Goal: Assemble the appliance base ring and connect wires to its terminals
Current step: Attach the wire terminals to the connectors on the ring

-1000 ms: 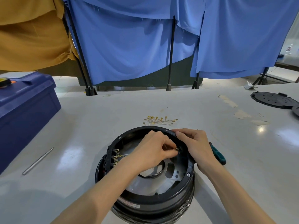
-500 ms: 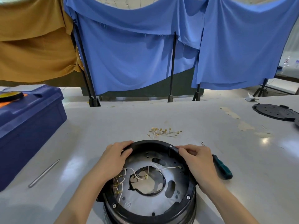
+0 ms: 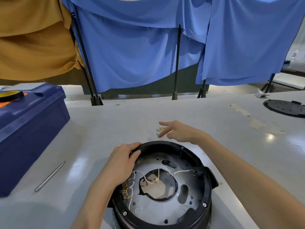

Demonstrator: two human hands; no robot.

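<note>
On the grey tabletop (image 3: 102,129), the black base ring (image 3: 166,143) sits at lower centre of the frame, open side up so its terminals can be reached. The left hand (image 3: 122,161) clamps its grip over the ring's upper-left rim, likely to steady it. Higher in the frame, the right hand (image 3: 179,131) hovers with its grip released and fingers spread over the loose terminal wires (image 3: 159,130), probably to pick one.
</note>
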